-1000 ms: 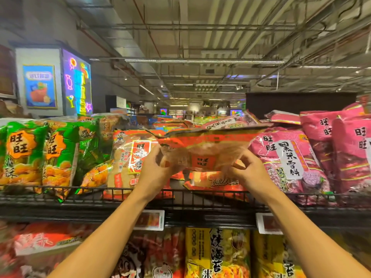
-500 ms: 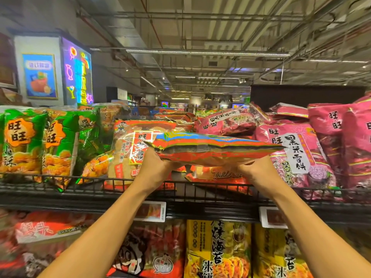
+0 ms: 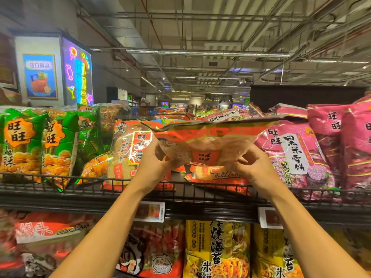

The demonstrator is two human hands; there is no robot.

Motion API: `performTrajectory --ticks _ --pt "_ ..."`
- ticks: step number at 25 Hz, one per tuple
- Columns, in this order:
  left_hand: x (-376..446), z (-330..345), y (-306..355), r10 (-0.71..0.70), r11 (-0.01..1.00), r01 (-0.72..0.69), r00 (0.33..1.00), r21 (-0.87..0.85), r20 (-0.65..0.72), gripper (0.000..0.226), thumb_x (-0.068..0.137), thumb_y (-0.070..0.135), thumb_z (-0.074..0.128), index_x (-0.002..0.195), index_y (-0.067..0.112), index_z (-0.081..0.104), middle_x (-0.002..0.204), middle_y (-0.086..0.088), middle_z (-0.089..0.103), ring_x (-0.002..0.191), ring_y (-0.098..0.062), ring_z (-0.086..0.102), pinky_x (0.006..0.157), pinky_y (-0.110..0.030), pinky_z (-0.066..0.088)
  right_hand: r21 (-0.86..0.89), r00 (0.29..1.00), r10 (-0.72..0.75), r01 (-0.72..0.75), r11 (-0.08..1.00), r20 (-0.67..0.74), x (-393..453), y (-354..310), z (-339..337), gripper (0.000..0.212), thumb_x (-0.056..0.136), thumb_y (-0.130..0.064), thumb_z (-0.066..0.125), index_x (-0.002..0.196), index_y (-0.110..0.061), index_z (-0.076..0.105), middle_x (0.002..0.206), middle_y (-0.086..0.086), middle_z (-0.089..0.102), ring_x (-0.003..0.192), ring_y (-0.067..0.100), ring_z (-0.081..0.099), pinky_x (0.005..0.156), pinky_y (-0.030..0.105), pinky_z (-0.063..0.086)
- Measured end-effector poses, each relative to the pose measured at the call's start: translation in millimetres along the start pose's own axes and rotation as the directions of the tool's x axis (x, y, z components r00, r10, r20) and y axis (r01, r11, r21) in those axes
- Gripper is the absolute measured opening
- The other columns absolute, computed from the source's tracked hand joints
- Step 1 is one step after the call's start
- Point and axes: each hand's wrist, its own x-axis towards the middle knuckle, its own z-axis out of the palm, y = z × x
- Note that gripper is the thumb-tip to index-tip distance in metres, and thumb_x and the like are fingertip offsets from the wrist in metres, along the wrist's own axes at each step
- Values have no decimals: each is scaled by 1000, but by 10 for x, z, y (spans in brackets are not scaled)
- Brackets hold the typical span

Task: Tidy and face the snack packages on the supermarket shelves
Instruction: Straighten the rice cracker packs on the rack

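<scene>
A red and orange snack bag point(image 3: 206, 141) with a clear window is held up over the top shelf point(image 3: 180, 192), lying nearly flat with its underside toward me. My left hand point(image 3: 151, 167) grips its lower left corner and my right hand point(image 3: 251, 165) grips its lower right part, fingers curled into the plastic. Behind the held bag an upright red rice-cracker bag point(image 3: 128, 149) stands on the shelf, and another red bag point(image 3: 216, 177) lies flat under my hands.
Green snack bags point(image 3: 40, 145) fill the top shelf's left, pink rice-cracker bags point(image 3: 301, 151) its right. A black wire rail point(image 3: 80, 183) fronts the shelf. Price tags point(image 3: 150, 211) hang below. The lower shelf holds red bags point(image 3: 150, 253) and yellow seaweed bags point(image 3: 216, 249).
The held bag has tipped from lying edge-on to showing its clear underside, and both hands have shifted slightly inward under it.
</scene>
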Motion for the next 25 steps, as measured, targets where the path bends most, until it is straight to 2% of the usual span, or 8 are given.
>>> performTrajectory --ticks 3,7,8,11,14,17,21,25 --pt "9 9 27 -7 998 7 1000 -55 -3 48 63 19 88 103 35 66 104 2 75 100 -14 70 77 -21 54 -43 1000 8 -8 999 7 -3 7 -9 42 73 -25 85 111 -32 70 120 0 71 116 17 65 93 26 49" --pt "19 16 18 -6 999 6 1000 -49 -13 49 63 28 86 108 36 66 110 2 72 108 -16 66 85 -25 54 -67 998 22 -25 997 -52 3 -12 0 46 71 -42 84 114 -40 68 118 -4 72 113 12 66 89 21 52" --pt "25 12 15 -9 999 9 1000 -39 -12 51 64 31 86 110 39 66 113 2 72 109 -17 66 88 -27 54 -78 996 33 -39 996 -81 8 -4 -1 52 70 -47 84 118 -40 66 118 -4 72 114 12 66 91 23 53" --pt "47 7 8 -46 998 46 999 -52 5 52 67 34 85 114 39 66 116 -1 72 111 -20 66 94 -37 53 -97 995 51 -60 993 -84 22 21 6 59 67 -63 79 120 -41 65 121 -1 70 118 18 64 103 47 49" --pt "82 22 5 -85 987 84 996 -133 -1 54 66 29 86 115 36 64 111 4 74 106 -14 69 84 -28 57 -81 995 46 -54 995 -89 47 35 -6 58 69 -63 77 119 -35 67 125 0 68 120 22 62 104 54 47" --pt "139 53 16 -148 968 140 989 -209 -22 64 70 18 87 124 29 55 108 -1 76 103 -16 71 78 -23 57 -43 989 77 -83 996 -130 102 53 29 63 67 -65 79 117 -28 70 123 3 70 116 23 65 98 46 53" --pt "170 24 62 -217 942 211 976 -259 7 70 63 32 90 124 30 57 115 -9 73 107 -19 70 81 -24 57 96 974 90 -71 993 -208 189 78 104 27 81 -49 73 94 -26 77 98 -2 78 89 9 73 72 21 56" --pt "146 -17 108 -220 939 228 974 -257 57 84 48 42 94 125 28 61 114 1 73 105 -10 68 75 -16 54 156 950 209 -175 972 -234 251 140 97 35 78 -49 72 98 -21 79 114 15 73 106 30 70 97 47 54"
